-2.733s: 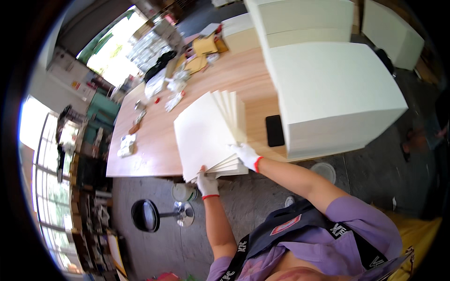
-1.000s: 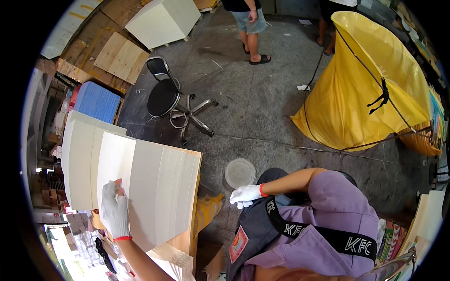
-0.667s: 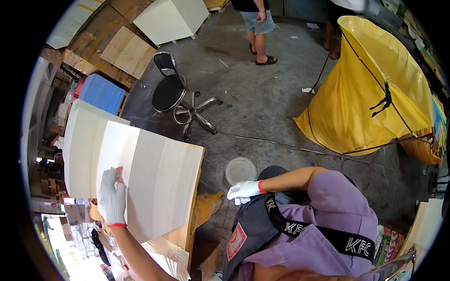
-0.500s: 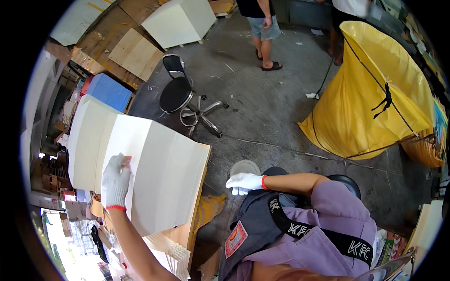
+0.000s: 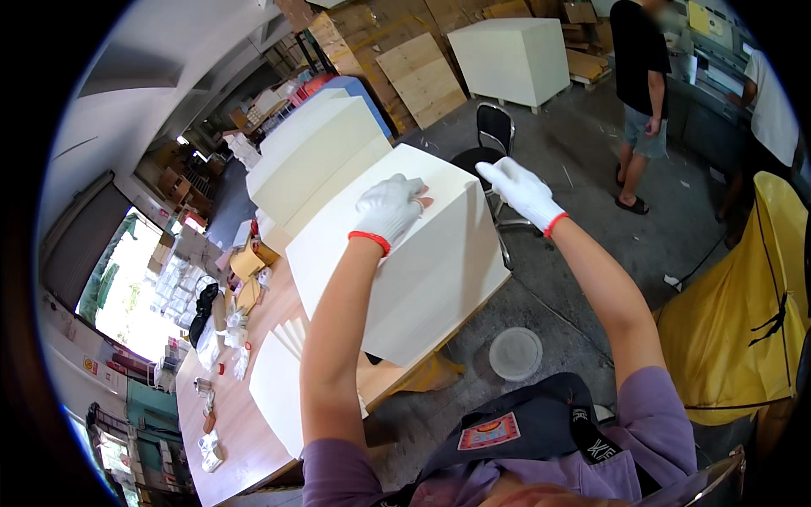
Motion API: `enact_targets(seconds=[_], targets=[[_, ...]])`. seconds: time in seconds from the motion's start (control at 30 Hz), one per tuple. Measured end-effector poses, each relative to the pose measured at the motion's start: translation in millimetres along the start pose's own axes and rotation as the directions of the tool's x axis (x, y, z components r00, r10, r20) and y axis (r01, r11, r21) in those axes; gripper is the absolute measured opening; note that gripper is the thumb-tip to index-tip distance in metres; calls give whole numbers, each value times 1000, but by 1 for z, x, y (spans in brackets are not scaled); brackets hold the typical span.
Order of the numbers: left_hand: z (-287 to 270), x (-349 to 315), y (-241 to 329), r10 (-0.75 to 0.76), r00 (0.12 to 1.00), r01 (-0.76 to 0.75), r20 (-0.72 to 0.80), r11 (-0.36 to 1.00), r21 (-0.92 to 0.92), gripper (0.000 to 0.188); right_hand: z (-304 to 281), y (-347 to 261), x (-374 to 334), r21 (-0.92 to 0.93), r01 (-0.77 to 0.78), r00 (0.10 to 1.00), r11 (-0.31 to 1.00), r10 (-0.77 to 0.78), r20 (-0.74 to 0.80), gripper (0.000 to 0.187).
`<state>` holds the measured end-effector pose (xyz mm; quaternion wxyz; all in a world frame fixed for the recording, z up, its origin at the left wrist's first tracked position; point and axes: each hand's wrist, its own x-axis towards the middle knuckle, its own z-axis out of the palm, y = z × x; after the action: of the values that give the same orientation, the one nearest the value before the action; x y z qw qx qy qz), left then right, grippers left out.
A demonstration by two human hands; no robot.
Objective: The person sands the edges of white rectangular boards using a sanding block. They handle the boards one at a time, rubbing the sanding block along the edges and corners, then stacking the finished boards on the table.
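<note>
A tall stack of large white sheets (image 5: 439,262) stands on the table in front of me. My left hand (image 5: 390,209), in a white knit glove with a red cuff, rests on its top sheet, fingers loosely bent and apart. Skin-coloured fingertips show at the glove's end. Near the stack's far right corner is my right hand (image 5: 519,193), gloved the same way. Its fingers stretch out, holding nothing that I can see, and whether they touch the sheets I cannot tell. More white sheets (image 5: 279,380) lie fanned beside my left forearm.
Another pale stack (image 5: 317,152) stands behind the first. Left on the wooden table (image 5: 228,422) lie gloves and small items. A black chair (image 5: 494,127), a round grey lid (image 5: 515,353) and a large yellow sack (image 5: 726,321) are to the right. Two people stand farther back.
My view has swung left and up. My right hand has risen from near my lap to the stack's far right corner. My left hand stays on the top sheet.
</note>
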<state>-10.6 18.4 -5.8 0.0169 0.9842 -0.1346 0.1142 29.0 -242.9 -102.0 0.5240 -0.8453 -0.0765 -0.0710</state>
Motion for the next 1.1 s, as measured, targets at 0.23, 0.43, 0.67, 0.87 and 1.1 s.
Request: enact_targets(seconds=[0.23, 0.43, 0.67, 0.87, 1.1], targets=[[-3, 19, 14, -121, 991, 125, 49, 987, -99, 31, 2, -44, 29, -605, 431, 894, 670, -410, 182, 63], [43, 30, -21, 42, 993, -70, -108, 959, -275, 28, -5, -59, 45, -508, 640, 744, 577, -632, 219, 51], [45, 29, -5, 82, 991, -116, -102, 915, -387, 21, 2, -45, 41, -259, 390, 919, 884, -354, 174, 51], [35, 24, 0, 27, 998, -50, -58, 898, -437, 22, -15, -28, 31, -527, 365, 931, 767, -287, 227, 56], [50, 36, -8, 42, 997, -68, -65, 880, -470, 20, -4, -13, 41, -505, 500, 859, 703, -477, 186, 56]])
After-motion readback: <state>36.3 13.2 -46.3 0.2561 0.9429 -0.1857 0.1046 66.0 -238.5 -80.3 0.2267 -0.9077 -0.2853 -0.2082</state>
